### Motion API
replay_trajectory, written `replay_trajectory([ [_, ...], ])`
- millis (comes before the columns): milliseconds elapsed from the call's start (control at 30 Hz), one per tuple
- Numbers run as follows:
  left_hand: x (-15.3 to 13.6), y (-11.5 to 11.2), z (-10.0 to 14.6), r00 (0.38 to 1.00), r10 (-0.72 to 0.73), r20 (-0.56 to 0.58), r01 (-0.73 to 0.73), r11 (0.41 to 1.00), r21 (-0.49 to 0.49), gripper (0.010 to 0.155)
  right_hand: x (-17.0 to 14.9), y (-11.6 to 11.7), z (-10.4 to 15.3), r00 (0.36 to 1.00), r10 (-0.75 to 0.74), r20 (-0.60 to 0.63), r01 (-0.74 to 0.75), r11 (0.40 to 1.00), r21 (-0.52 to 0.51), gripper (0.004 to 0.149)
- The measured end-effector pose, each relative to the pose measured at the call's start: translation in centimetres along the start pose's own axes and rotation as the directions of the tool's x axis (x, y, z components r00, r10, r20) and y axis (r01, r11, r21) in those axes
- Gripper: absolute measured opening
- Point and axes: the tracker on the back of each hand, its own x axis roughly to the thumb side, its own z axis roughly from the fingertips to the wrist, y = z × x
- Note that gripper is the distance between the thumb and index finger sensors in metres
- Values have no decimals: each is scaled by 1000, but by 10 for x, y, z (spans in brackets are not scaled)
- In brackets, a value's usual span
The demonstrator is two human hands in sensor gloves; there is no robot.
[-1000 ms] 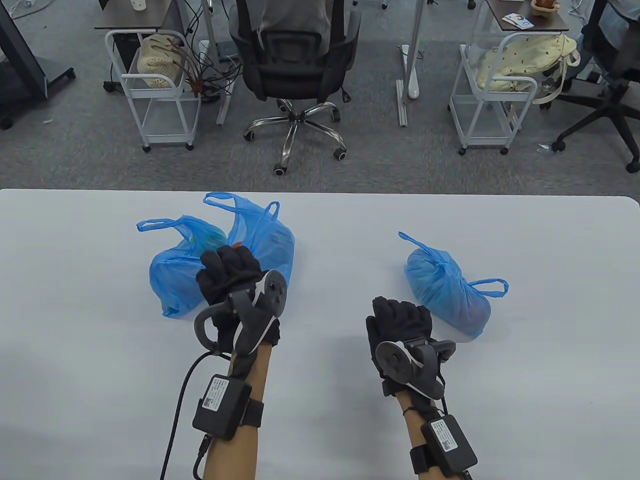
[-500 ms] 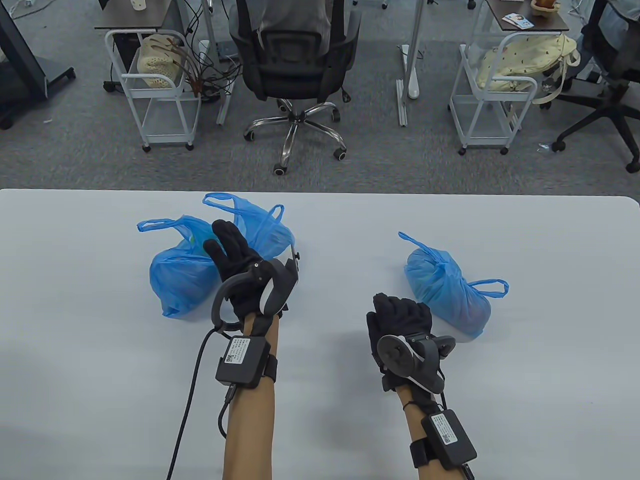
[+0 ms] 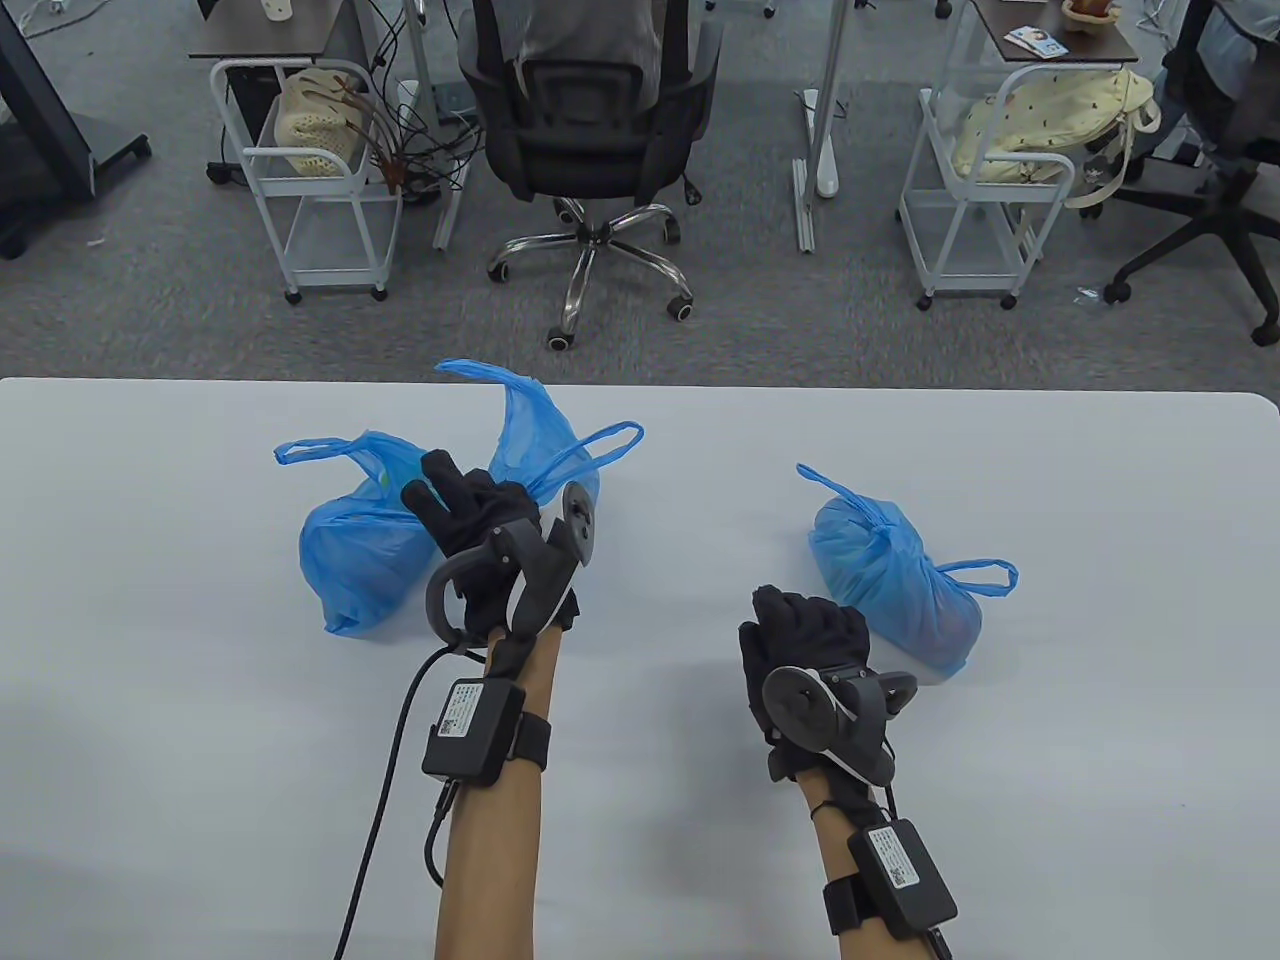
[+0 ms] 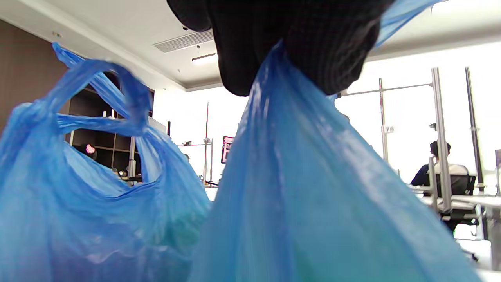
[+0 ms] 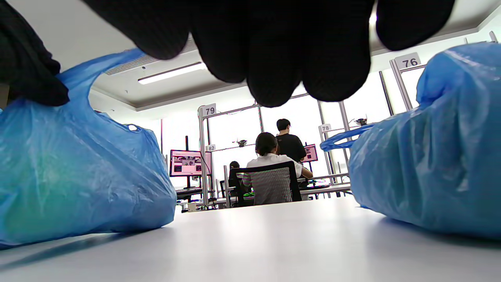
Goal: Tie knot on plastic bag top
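Observation:
My left hand (image 3: pixel 480 512) grips the gathered top of the middle blue plastic bag (image 3: pixel 525 425). Its two handles stick up and to the right past my fingers. In the left wrist view my fingers (image 4: pixel 297 51) pinch the bag's plastic (image 4: pixel 313 188), which hangs taut below them. A second untied blue bag (image 3: pixel 355 550) lies just left of it and also shows in the left wrist view (image 4: pixel 78 196). My right hand (image 3: pixel 805 628) rests on the table (image 3: pixel 640 820) with loosely curled fingers (image 5: pixel 274 51), holding nothing.
A knotted blue bag (image 3: pixel 890 580) lies just right of my right hand, and fills the right side of the right wrist view (image 5: pixel 430 156). The table's far edge (image 3: pixel 700 384) runs close behind the bags. An office chair (image 3: pixel 590 130) and carts stand beyond.
My left hand reached forward from the near side of the two bags, took hold of the middle bag's top and drew it up; its handles now stand upright. The right hand barely moved.

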Motion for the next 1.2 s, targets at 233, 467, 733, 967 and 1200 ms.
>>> replay_trajectory([
  [233, 11, 60, 16, 976, 177, 128, -186, 981, 61, 37, -8, -4, 1, 995, -60, -74, 58, 998, -33, 48],
  [467, -9, 118, 37, 882, 385, 273, -414, 909, 56, 36, -26, -22, 5, 907, -350, -235, 307, 930, -201, 47],
  [733, -42, 155, 74, 729, 555, 401, -612, 791, 16, 32, -50, -39, 15, 641, -695, -326, 555, 713, -429, 46],
  [967, -59, 128, 104, 608, 704, 368, -732, 676, -85, 35, -61, -33, 21, 426, -851, -308, 702, 525, -480, 46],
  [1200, -69, 28, 110, 233, 968, 91, -923, 250, -292, 35, -59, -18, 16, 374, -872, -316, 814, 472, -337, 49],
])
